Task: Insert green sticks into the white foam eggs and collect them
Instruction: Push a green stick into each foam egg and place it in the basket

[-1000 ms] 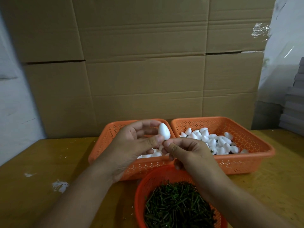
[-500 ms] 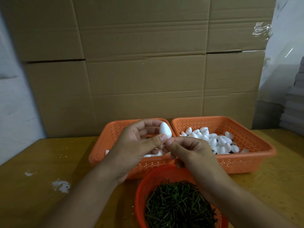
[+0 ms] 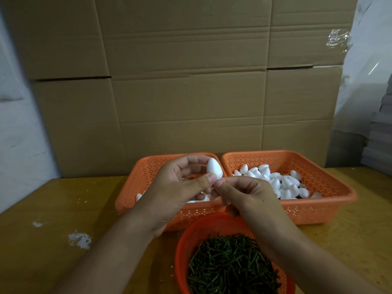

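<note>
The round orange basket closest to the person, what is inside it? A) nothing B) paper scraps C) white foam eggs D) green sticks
D: the round orange plastic basket near the bottom of the head view is heaped with thin dark green sticks, while the loose white foam eggs lie in the rectangular orange basket behind it.
</note>
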The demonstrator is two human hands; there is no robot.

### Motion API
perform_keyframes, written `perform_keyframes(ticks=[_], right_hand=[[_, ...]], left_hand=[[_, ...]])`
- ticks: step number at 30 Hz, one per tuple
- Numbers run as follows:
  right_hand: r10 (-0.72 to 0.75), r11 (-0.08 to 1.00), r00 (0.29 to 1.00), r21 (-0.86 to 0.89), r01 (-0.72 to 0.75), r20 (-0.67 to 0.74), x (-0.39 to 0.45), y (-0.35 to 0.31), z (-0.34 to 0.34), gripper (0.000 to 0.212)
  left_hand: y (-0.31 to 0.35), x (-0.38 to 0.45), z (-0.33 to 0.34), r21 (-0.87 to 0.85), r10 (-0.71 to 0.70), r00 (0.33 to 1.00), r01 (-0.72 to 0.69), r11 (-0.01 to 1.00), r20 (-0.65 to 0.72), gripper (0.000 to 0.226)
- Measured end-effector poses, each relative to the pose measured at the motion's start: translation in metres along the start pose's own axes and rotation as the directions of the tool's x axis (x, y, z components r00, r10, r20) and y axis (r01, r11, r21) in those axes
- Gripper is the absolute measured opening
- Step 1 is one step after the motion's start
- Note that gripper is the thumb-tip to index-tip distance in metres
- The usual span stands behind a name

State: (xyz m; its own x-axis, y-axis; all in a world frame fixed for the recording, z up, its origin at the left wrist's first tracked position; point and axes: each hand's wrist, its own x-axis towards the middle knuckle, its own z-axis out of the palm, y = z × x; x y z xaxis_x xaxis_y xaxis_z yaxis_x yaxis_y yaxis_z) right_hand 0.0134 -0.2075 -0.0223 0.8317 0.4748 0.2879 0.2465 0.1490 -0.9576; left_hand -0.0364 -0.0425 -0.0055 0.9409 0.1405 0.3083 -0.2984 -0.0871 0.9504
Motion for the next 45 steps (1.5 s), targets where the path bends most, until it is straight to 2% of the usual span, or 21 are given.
perform_keyframes(ticks=[3, 6, 9, 10, 11, 13, 14, 16, 19, 22, 24, 26, 28, 31, 34, 38, 41, 45], right_hand=[[0.036, 0.999, 0.999, 0.021, -0.036, -0.019, 0.005, -0.006, -0.006, 0.016], [0.069, 0.997, 0.99, -0.019, -0.072, -0.127, 0.014, -0.014, -0.026, 0.01], [0.022, 0.973, 0.962, -0.217, -0.084, -0.274, 0.027, -0.018, -0.06, 0.01], [-0.028, 0.925, 0.949, -0.367, -0.094, -0.314, 0.031, -0.018, -0.072, 0.013], [-0.084, 0.834, 0.938, -0.539, -0.117, -0.335, 0.035, -0.016, -0.085, 0.016], [-0.149, 0.6, 0.927, -0.777, -0.191, -0.343, 0.043, -0.011, -0.105, 0.023], [-0.153, 0.515, 0.923, -0.825, -0.231, -0.354, 0.045, -0.009, -0.113, 0.026], [-0.155, 0.418, 0.908, -0.858, -0.298, -0.39, 0.048, -0.004, -0.122, 0.031], [-0.206, 0.369, 0.887, -0.872, -0.321, -0.413, 0.046, -0.003, -0.125, 0.038], [-0.27, 0.329, 0.917, -0.923, -0.2, -0.295, 0.045, -0.01, -0.119, 0.032], [-0.2, 0.358, 0.975, -0.933, -0.022, -0.1, 0.042, -0.019, -0.107, 0.024], [-0.062, 0.429, 0.989, -0.891, 0.148, 0.134, 0.032, -0.028, -0.09, 0.019], [0.139, 0.458, 0.923, -0.85, 0.26, 0.358, 0.021, -0.032, -0.072, 0.027], [0.337, 0.475, 0.768, -0.803, 0.361, 0.545, 0.01, -0.02, -0.051, 0.032], [0.411, 0.439, 0.694, -0.795, 0.418, 0.591, 0.005, -0.006, -0.037, 0.041], [0.459, 0.457, 0.667, -0.799, 0.389, 0.587, 0.003, -0.004, -0.033, 0.039], [0.475, 0.47, 0.664, -0.804, 0.364, 0.578, 0.002, -0.007, -0.034, 0.038], [0.493, 0.464, 0.659, -0.812, 0.353, 0.568, 0.003, -0.008, -0.034, 0.039]], left_hand=[[0.005, 0.001, -0.005, -0.009, -0.092, 0.995, 0.092, 0.996, -0.032, 0.048], [0.011, 0.006, -0.019, 0.08, -0.085, 0.975, 0.104, 0.991, -0.205, 0.025], [0.014, 0.01, -0.041, 0.158, -0.025, 0.949, 0.078, 0.984, -0.313, 0.017], [0.012, 0.011, -0.047, 0.202, -0.01, 0.944, 0.08, 0.976, -0.329, 0.017], [0.011, 0.011, -0.052, 0.254, 0.005, 0.939, 0.088, 0.963, -0.344, 0.018], [0.006, 0.013, -0.058, 0.329, 0.021, 0.931, 0.109, 0.938, -0.365, 0.018], [0.002, 0.014, -0.06, 0.344, 0.019, 0.928, 0.118, 0.931, -0.371, 0.018], [-0.004, 0.015, -0.061, 0.361, 0.004, 0.931, 0.138, 0.922, -0.366, 0.017], [-0.01, 0.016, -0.061, 0.414, -0.005, 0.939, 0.156, 0.897, -0.343, 0.016], [-0.013, 0.016, -0.066, 0.479, -0.016, 0.949, 0.174, 0.86, -0.316, 0.016], [-0.013, 0.016, -0.071, 0.521, -0.018, 0.956, 0.176, 0.835, -0.294, 0.02], [-0.013, 0.018, -0.075, 0.574, -0.026, 0.959, 0.189, 0.797, -0.281, 0.025], [-0.014, 0.023, -0.079, 0.645, -0.072, 0.966, 0.22, 0.732, -0.247, 0.03], [-0.015, 0.032, -0.085, 0.778, -0.176, 0.973, 0.227, 0.586, -0.151, 0.037], [-0.017, 0.042, -0.086, 0.885, -0.247, 0.967, 0.165, 0.436, -0.059, 0.032], [-0.026, 0.054, -0.081, 0.945, -0.377, 0.925, 0.155, 0.287, -0.037, 0.026], [-0.031, 0.061, -0.079, 0.947, -0.447, 0.892, 0.198, 0.254, -0.067, 0.021], [-0.033, 0.067, -0.078, 0.96, -0.472, 0.877, 0.205, 0.188, -0.095, 0.016]])
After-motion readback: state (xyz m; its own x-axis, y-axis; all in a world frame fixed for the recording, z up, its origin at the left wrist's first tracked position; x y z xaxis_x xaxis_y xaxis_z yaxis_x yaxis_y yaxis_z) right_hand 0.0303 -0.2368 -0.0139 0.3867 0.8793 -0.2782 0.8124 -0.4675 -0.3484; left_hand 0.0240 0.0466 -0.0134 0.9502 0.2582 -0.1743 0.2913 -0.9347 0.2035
